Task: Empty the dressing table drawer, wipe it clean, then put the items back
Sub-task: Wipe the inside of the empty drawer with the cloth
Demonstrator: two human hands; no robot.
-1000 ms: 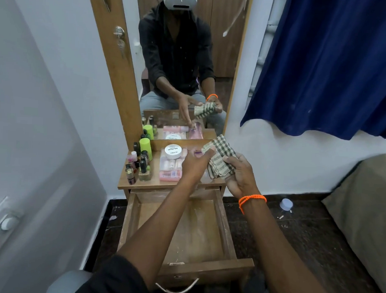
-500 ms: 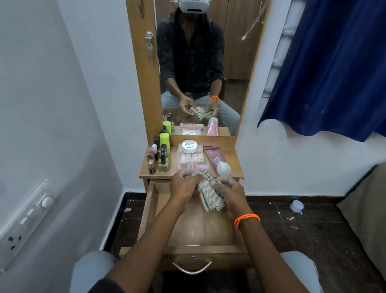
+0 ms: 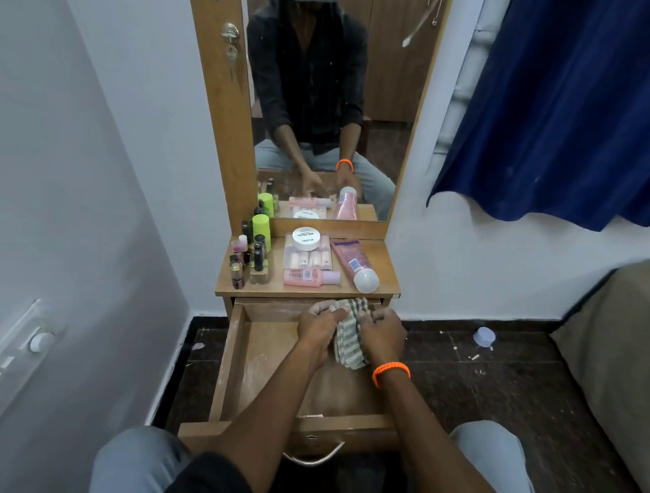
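Note:
The wooden drawer (image 3: 233,358) is pulled out and holds no items; pale dusty smears mark its bottom. A checked cloth (image 3: 349,344) is bunched between both hands at the drawer's far end. My left hand (image 3: 318,326) grips its left side and my right hand (image 3: 383,332), with an orange wristband, grips its right side. On the dressing table top (image 3: 384,260) lie a white jar (image 3: 306,238) on a clear nail case, a pink bottle (image 3: 309,277), a pink tube (image 3: 354,264) with a white cap, and several small bottles (image 3: 250,258) at the left.
A mirror (image 3: 333,97) rises behind the table top. A white wall with a switch plate (image 3: 17,356) stands on the left. A blue curtain (image 3: 568,108) hangs at right above a bed edge (image 3: 617,352). A small lid (image 3: 484,336) lies on the dark floor.
Both hands have come down with the cloth from above the table top to the far end of the drawer. The pink tube, hidden before, is in view.

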